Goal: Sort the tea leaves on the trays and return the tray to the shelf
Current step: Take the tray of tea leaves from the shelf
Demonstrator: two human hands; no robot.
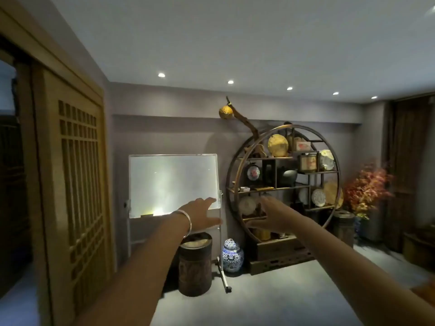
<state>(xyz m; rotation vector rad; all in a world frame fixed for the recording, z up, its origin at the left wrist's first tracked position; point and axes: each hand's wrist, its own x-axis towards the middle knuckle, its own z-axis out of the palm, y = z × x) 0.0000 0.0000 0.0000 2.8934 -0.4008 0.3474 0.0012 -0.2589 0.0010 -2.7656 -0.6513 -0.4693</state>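
Grey walls and a grey ceiling with five small recessed lights enclosed the room, dim but for a bright patch on the whiteboard. Two bare arms reached forward, both hands held up in the air and holding nothing. Left hand (204, 214) was spread with fingers straight, a single silver bangle (186, 222) round its wrist; right hand (274, 216) was likewise relaxed and wide, its fingers pointing toward the round shelf (283, 184). That one circular shelf stood upright against the far wall, just beyond the right hand, its level boards running left to right and carrying several round tea cakes, plates, boxes and a dark pot. No tray with tea leaves could be made out for certain among them. Behind the left hand stood one whiteboard (173, 184) on a wheeled stand. Below it were one dark carved drum-shaped canister (195, 267) and one blue-and-white jar (232, 255) on the floor. A second dark canister (343, 228) and a red-leaved plant (367, 187) stood right of the shelf. One wooden lattice door (77, 191) filled the left.
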